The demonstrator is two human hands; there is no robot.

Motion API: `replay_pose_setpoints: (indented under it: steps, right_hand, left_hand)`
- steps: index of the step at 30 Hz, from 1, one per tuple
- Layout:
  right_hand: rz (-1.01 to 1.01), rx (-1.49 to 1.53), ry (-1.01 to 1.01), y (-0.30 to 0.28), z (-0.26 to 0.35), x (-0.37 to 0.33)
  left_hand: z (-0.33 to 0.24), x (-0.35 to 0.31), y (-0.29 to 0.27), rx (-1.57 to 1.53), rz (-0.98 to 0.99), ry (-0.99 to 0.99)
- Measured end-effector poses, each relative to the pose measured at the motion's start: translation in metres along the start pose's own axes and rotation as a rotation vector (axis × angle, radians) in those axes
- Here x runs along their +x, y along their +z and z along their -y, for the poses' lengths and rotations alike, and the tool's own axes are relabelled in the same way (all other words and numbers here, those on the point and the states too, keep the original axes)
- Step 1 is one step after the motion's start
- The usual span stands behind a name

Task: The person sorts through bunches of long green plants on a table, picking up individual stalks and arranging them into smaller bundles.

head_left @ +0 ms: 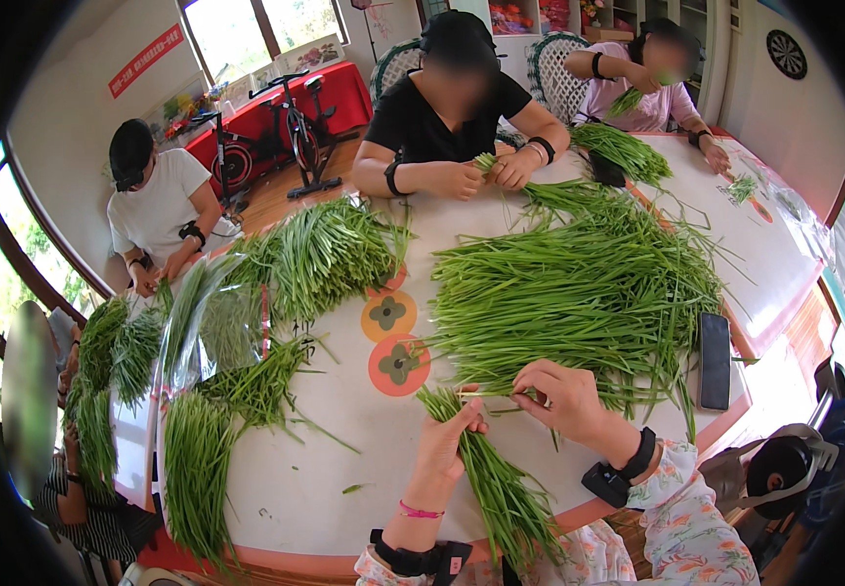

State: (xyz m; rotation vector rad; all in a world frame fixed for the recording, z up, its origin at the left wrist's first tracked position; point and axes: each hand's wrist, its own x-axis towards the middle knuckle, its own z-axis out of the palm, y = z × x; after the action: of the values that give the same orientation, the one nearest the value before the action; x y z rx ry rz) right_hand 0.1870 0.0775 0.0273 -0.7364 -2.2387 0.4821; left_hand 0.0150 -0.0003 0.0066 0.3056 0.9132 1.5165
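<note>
Though splayed below, slender green bunch (503, 485) in curled left hand (447, 439), thin stalk (501, 396) in pinched right hand (569, 402).

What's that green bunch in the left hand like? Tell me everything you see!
The green bunch has lots of long, thin, grass-like leaves, with paler ends at the top. It looks fresh and plant-like. The left hand grips it near the pale ends. It slants down to the right, spreading out, and its loose tips reach past the near edge of the table.
</note>
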Motion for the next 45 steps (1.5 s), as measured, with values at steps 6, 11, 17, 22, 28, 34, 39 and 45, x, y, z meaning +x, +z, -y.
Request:
replay_pose_setpoints:
  steps: [6,11,17,22,28,34,39,45]
  right_hand:
    - [0.103,0.057,-0.083,0.001,0.002,-0.002]
    - [0.280,0.177,0.070,-0.003,0.000,-0.007]
    - [0.414,0.283,0.004,-0.005,0.003,-0.002]
    - [0.418,0.332,0.009,-0.006,-0.003,-0.003]
    - [0.011,-0.205,0.014,0.000,-0.006,0.001]
    - [-0.001,-0.314,0.034,0.002,-0.017,-0.004]
    - [0.006,-0.313,0.030,0.001,-0.012,-0.002]
    - [-0.027,-0.297,0.032,0.001,-0.009,0.000]
  left_hand:
    - [0.002,0.003,-0.010,-0.115,0.054,-0.041]
    - [0.002,0.004,-0.010,-0.142,-0.007,-0.051]
    - [-0.005,0.002,-0.005,-0.193,-0.082,-0.052]
    - [-0.007,0.004,-0.013,-0.281,0.032,-0.089]
    - [-0.009,0.003,-0.013,-0.290,0.033,-0.204]
    - [-0.006,0.003,-0.013,-0.250,0.063,-0.231]
    - [-0.005,0.004,-0.012,-0.227,0.047,-0.221]
    - [-0.004,0.004,-0.012,-0.191,0.035,-0.213]
